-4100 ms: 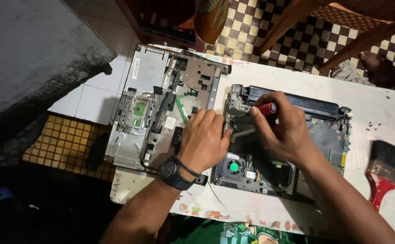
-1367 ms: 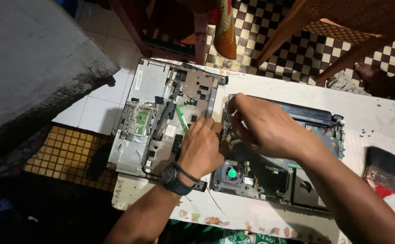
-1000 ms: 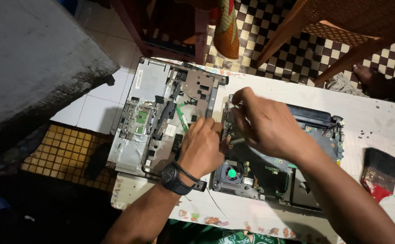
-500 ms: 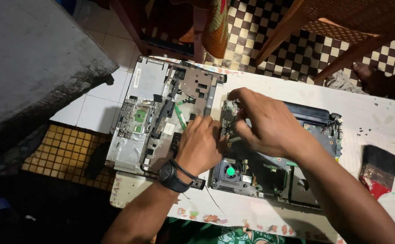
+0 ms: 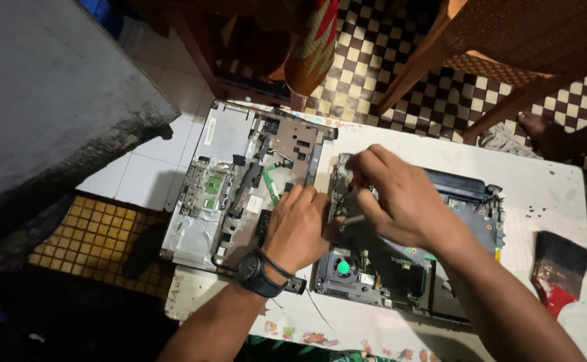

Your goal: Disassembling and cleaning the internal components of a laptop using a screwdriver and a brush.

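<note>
— What do we have under our hands?

— An opened laptop base (image 5: 407, 268) lying on the white table (image 5: 548, 194), circuit board up, with a small fan that has a green hub (image 5: 342, 267) near its front left corner. Our left hand (image 5: 299, 226) rests on the base's left edge, palm down, fingers curled loosely; we cannot tell whether they pinch anything. A black watch (image 5: 253, 273) sits on that wrist.

— And the right?

— Our right hand (image 5: 401, 201) is above the board's rear left part, fingers bent close together. A thin metal tool (image 5: 352, 218) shows just under the thumb and forefinger, and they seem closed on it, though most of it is hidden by the hand. Its tip points toward our left hand, nearly touching.

— What lies beside the base?

— To the left, touching it, the grey laptop cover (image 5: 240, 181) lies inner side up, hanging partly over the table's edge above the tiled floor (image 5: 139, 188). To the right, well apart, a brush (image 5: 555, 271) with a red handle and black bristles lies near the table's right edge.

— Anything beyond the table?

— A wooden chair (image 5: 508, 53) stands on checkered floor behind it, and somebody's bare foot (image 5: 542, 131) rests near the chair leg.
</note>
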